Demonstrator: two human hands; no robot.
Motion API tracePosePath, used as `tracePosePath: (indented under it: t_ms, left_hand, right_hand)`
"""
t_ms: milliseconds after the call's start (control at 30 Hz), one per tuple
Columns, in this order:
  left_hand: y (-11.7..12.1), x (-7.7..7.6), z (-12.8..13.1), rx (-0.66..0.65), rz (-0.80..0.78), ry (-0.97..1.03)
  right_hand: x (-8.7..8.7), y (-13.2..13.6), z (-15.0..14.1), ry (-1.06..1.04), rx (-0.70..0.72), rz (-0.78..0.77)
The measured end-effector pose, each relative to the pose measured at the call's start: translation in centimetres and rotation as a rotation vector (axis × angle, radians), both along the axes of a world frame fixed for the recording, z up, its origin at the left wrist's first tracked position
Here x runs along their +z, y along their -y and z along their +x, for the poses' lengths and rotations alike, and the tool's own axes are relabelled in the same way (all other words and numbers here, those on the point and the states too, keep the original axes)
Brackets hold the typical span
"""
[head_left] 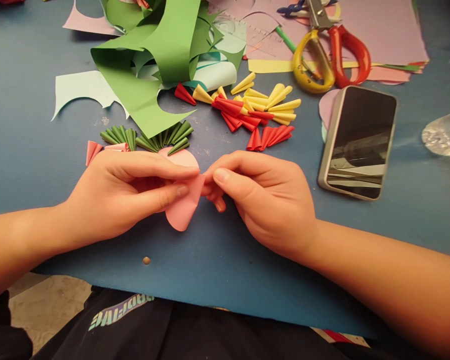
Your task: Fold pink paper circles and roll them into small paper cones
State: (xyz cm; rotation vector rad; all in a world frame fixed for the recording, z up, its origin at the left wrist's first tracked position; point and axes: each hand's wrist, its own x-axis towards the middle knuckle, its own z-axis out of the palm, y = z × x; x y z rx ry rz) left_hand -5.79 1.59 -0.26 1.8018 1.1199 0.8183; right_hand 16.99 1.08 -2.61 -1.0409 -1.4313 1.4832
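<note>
A pink paper circle point(182, 210) is pinched between both my hands over the blue table point(210, 270). My left hand point(127, 192) grips its left side with thumb and fingers closed on it. My right hand point(262, 197) pinches its right edge, fingers curled. Behind them lie folded green paper cones point(150, 137), two pink cones point(97, 149), red cones point(247, 122) and yellow cones point(270, 100).
A phone point(358, 142) lies face up at the right. Red-and-yellow scissors point(328, 55) rest on pink sheets point(382, 30) at the back. Cut green paper scraps point(161, 50) pile up at the back left. A clear plastic object point(446, 132) sits at the right edge.
</note>
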Motion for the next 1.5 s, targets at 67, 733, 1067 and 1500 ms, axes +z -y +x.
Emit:
tracePosePath:
  t_ms: [67, 733, 1067, 1500]
  left_hand:
    - [0.0, 0.0, 0.0, -0.001, -0.002, -0.001]
    - [0.5, -0.2, 0.3, 0.001, -0.017, 0.089]
    - [0.8, -0.1, 0.9, 0.056, -0.102, 0.167]
    - [0.3, 0.8, 0.2, -0.109, 0.113, 0.060]
  right_hand:
    - [0.0, 0.0, -0.1, 0.016, 0.010, 0.037]
    - [0.5, 0.1, -0.2, 0.174, 0.096, 0.196]
    - [0.4, 0.1, -0.2, 0.330, 0.105, 0.390]
    - [0.3, 0.9, -0.3, 0.489, 0.162, 0.736]
